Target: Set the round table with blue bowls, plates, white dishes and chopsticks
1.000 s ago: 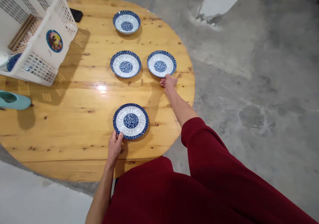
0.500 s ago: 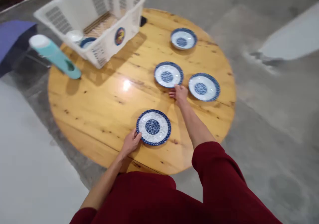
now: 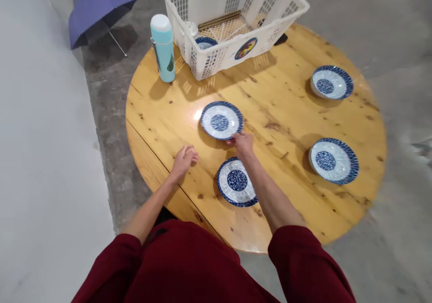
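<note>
The person's right forearm, in a dark red sleeve, is crossing over the right edge of the nearest plate (image 3: 232,181), a blue and white one lying flat close to the near edge of the round wooden bench (image 3: 286,114). Just beyond it, the right hand (image 3: 243,143) is reaching with its fingers bent, the fingertips touching the near rim of the middle plate (image 3: 221,120); whether they are pinching that rim cannot be told. The left hand (image 3: 184,159) is hovering to the left, loosely curled and gripping nothing, well apart from both plates. Further right, a third plate (image 3: 333,160) and a far plate (image 3: 331,82) are lying flat. At the back, a teal flask (image 3: 163,47) is standing upright beside a white basket (image 3: 222,53). A purple umbrella (image 3: 97,11) is lying on the floor beyond.
</note>
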Action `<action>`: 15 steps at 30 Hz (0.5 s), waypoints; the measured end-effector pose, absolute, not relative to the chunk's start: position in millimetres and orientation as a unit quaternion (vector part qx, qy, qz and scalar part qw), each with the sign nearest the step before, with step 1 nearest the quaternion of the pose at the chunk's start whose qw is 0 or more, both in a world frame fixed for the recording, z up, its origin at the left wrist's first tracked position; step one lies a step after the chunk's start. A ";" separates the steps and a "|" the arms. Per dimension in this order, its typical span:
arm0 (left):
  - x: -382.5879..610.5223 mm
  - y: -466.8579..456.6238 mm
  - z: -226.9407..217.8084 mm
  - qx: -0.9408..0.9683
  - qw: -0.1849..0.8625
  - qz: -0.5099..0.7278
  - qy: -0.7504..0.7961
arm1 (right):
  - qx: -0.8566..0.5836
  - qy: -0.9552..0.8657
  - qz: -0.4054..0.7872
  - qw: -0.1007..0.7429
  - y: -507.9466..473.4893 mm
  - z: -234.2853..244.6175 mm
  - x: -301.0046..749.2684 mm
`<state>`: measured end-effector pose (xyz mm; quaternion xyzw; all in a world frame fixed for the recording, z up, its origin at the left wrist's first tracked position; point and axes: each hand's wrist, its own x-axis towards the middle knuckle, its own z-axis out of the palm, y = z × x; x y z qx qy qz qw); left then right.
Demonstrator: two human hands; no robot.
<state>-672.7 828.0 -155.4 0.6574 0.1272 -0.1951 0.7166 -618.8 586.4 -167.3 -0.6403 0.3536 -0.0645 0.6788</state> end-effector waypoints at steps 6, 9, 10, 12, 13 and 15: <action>-606.8 885.0 -154.6 0.718 0.674 -0.090 0.148 | -0.646 0.289 0.059 0.704 693.3 -155.8 -601.2; -590.7 909.2 -160.5 0.742 0.654 -0.070 0.131 | -0.641 0.293 0.063 0.706 723.0 -153.4 -592.1; -586.2 914.9 -162.6 0.749 0.647 -0.065 0.126 | -0.641 0.295 0.061 0.706 729.4 -153.1 -588.6; -577.2 922.5 -165.9 0.760 0.636 -0.057 0.117 | -0.642 0.302 0.058 0.702 737.9 -152.6 -581.7; -573.0 924.7 -166.9 0.764 0.633 -0.055 0.113 | -0.643 0.305 0.057 0.700 740.3 -152.3 -578.6; -565.3 926.9 -167.8 0.767 0.630 -0.056 0.107 | -0.648 0.305 0.056 0.695 742.8 -151.8 -573.5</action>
